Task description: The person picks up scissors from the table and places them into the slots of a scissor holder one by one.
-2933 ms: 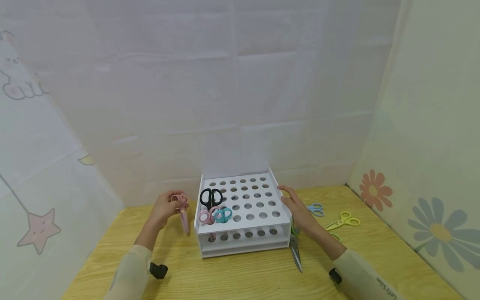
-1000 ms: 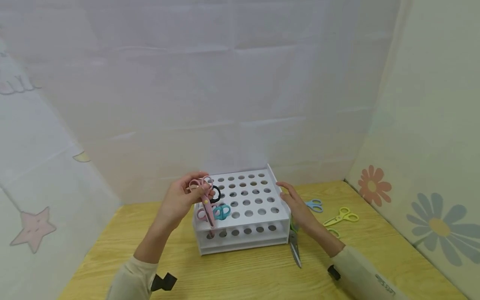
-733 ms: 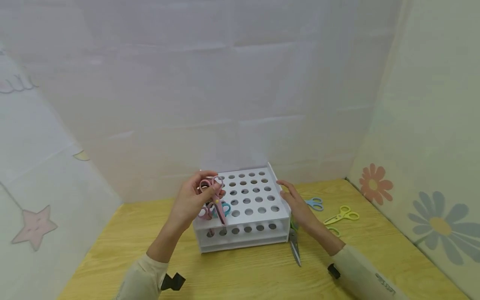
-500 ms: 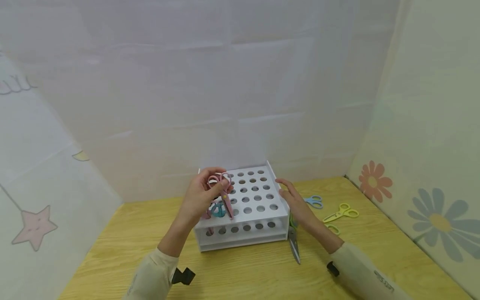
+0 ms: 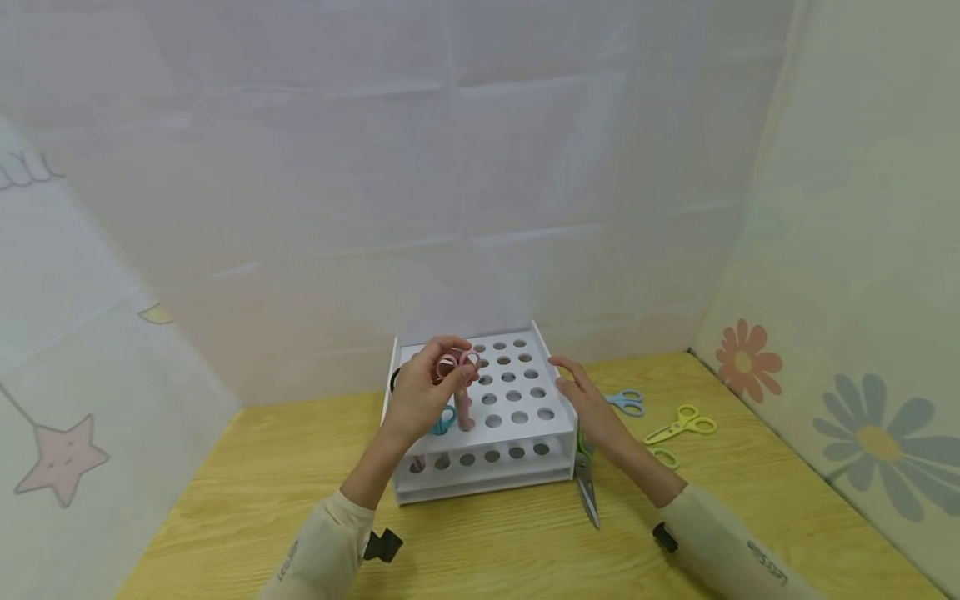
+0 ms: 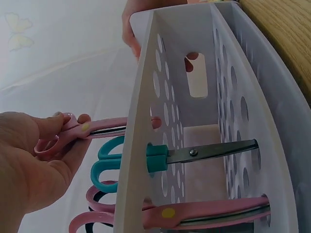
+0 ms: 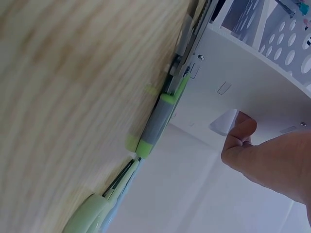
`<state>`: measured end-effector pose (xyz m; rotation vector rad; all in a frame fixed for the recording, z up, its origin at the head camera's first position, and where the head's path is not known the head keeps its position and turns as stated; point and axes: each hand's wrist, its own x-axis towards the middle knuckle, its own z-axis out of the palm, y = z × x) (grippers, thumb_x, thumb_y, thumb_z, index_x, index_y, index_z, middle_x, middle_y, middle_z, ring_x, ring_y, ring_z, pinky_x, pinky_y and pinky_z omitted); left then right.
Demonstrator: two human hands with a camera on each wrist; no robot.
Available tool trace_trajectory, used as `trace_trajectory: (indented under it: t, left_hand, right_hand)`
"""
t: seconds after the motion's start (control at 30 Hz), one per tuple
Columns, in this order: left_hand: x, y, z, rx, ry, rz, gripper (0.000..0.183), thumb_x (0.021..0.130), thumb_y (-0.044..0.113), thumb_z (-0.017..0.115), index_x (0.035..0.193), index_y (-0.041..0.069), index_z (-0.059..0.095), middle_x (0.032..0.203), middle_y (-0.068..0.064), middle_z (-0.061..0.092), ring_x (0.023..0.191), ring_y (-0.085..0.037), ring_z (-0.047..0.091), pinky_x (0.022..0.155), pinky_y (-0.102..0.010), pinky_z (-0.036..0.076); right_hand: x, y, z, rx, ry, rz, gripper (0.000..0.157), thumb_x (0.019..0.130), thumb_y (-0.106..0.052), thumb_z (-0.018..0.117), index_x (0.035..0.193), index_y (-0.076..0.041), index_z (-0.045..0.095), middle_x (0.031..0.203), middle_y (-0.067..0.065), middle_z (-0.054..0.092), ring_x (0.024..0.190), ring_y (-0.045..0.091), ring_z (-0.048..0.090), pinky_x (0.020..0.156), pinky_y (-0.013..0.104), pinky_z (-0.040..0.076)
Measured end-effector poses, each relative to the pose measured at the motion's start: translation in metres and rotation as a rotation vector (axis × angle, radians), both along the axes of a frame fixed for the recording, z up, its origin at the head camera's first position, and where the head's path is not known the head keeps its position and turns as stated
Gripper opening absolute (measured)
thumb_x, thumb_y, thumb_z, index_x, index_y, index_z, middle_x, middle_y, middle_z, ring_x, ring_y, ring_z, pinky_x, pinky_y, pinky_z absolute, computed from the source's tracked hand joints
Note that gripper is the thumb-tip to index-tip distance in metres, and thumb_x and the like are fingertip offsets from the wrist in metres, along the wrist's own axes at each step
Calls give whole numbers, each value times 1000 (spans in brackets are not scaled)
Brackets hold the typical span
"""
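Note:
My left hand [image 5: 420, 396] pinches a pair of pink scissors [image 5: 463, 404] by the handle loops. Its covered blades [image 6: 104, 126] point at a hole in the top panel of the white rack [image 5: 487, 492], with the tip right at that hole. Beside them, teal-handled scissors [image 6: 158, 158] stand through the rack, and another pink pair [image 6: 209, 213] is nearest the left wrist camera. Black-handled scissors [image 5: 394, 381] are mostly hidden behind my left hand. My right hand [image 5: 596, 417] holds the rack's right side wall, with fingertips in the cutout.
Right of the rack, green-and-grey shears [image 5: 587, 483] lie along its wall. Blue-handled scissors [image 5: 626, 402], yellow scissors [image 5: 682, 423] and a light-green loop [image 5: 665, 457] lie farther right on the wooden table [image 5: 517, 550]. Cloth walls surround the table's back and sides.
My left hand has carried the pink scissors from the table left of the rack rightward over it, past the teal pair, blades now down at a hole. My right hand stays at the wall.

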<state>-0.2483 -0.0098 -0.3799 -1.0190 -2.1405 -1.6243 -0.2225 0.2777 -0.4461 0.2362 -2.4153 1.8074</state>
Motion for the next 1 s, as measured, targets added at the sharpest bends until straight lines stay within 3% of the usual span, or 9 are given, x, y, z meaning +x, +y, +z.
trace_trajectory:
  t: [0.07, 0.2, 0.33, 0.63, 1.0]
  left_hand:
    - [0, -2, 2, -82, 44, 15, 31, 97, 14, 71, 127, 12, 63, 95, 4, 70, 79, -13, 69, 65, -31, 53]
    - [-2, -5, 5, -193, 101, -5, 34, 96, 10, 71, 129, 15, 62, 95, 4, 69, 75, -13, 66, 60, -29, 48]
    - [-2, -7, 6, -270, 137, -54, 37, 96, 4, 69, 131, 13, 61, 98, 0, 68, 80, -15, 69, 66, -28, 53]
    - [-2, -4, -2, -515, 265, -145, 38, 94, 1, 72, 131, 4, 64, 108, -5, 69, 89, -9, 64, 80, -25, 53]
    - [0, 2, -9, -745, 359, -52, 29, 94, 10, 75, 122, 13, 70, 96, 8, 66, 87, -5, 58, 80, -27, 51]
  right_hand:
    - [0, 0, 0, -5, 4, 4, 50, 111, -41, 37, 157, -23, 32, 156, 15, 36, 131, 37, 46, 100, 49, 42]
    - [0, 1, 0, -25, 4, 14, 48, 111, -39, 36, 157, -24, 32, 152, 18, 41, 125, 37, 51, 94, 43, 47]
    - [0, 2, -2, -30, 0, 17, 47, 112, -37, 35, 157, -25, 32, 151, 18, 42, 124, 37, 52, 93, 42, 48]
    - [1, 2, -5, -20, 6, 7, 49, 111, -41, 36, 157, -25, 33, 154, 16, 38, 128, 38, 48, 96, 44, 45]
    - [0, 1, -3, -34, -3, 19, 48, 111, -40, 36, 157, -27, 32, 153, 16, 39, 126, 38, 49, 92, 42, 48]
